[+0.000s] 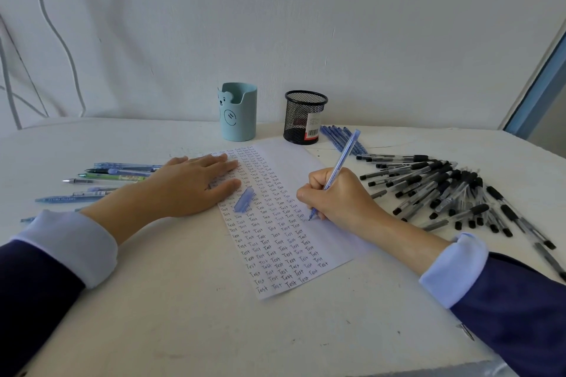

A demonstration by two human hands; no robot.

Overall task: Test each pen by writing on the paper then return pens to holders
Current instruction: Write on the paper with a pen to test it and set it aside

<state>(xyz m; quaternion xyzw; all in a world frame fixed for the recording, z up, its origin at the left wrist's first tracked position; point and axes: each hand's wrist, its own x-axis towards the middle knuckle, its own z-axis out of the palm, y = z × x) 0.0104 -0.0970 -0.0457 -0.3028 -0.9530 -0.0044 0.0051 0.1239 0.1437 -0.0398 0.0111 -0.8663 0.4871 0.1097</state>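
A white sheet of paper [309, 162] covered with rows of the word "Test" lies in the middle of the table. My right hand [337, 196] grips a blue pen [344, 154], its tip touching the paper at the right end of a row. My left hand [196, 184] lies flat, fingers straight, pressing the paper's left edge. The pen's blue cap [244, 200] lies loose on the paper just right of my left thumb. Behind the paper stand a light-blue bear holder [239, 113] and a black mesh holder [303, 118].
Several blue and green pens [119, 173] lie at the left of the table, partly under my left arm. A big heap of black-capped pens [444, 190] covers the right side. A bundle of blue pens [340, 138] lies beside the mesh holder. A white wall stands behind.
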